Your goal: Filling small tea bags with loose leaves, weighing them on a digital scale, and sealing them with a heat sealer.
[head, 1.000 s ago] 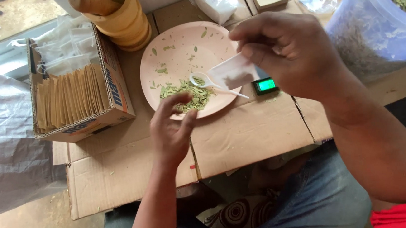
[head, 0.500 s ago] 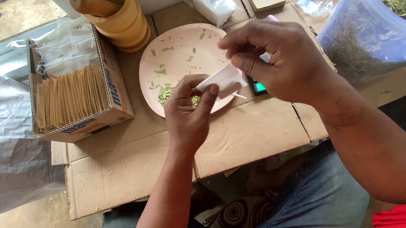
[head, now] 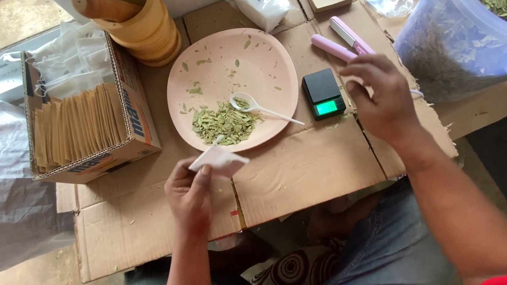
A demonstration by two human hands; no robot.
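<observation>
At far left a grey sack (head: 0,184) borders the cardboard work surface (head: 303,175). Beside it stands an open carton (head: 91,121) packed with upright brown paper envelopes, loose white sachets piled at its back. Behind the carton sits a wooden mortar with pestle (head: 132,20).

The left hand (head: 189,194) pinches a small white sachet (head: 218,161) between thumb and fingers, just below the near rim of the pink plate (head: 230,61). The sachet is clear of the surface and sits close to the heap of dried green leaves (head: 225,123) on the plate. A white plastic spoon (head: 257,108) lies in the plate, bowl against the heap, released.

Right of the plate: a small black pocket scale (head: 323,93) with lit green display, then a pink handheld sealer (head: 341,42). The right hand (head: 381,95) hovers over the sealer's near end, fingers loosely curled, grasping nothing visible. A large clear tub of leaves (head: 466,32) occupies the far right.

Judgement: the sachet appears filled and the closing stage is in hand. The next move calls for a firm grip on the sealer and the sachet's open edge held flat and level, so no leaf spills.
</observation>
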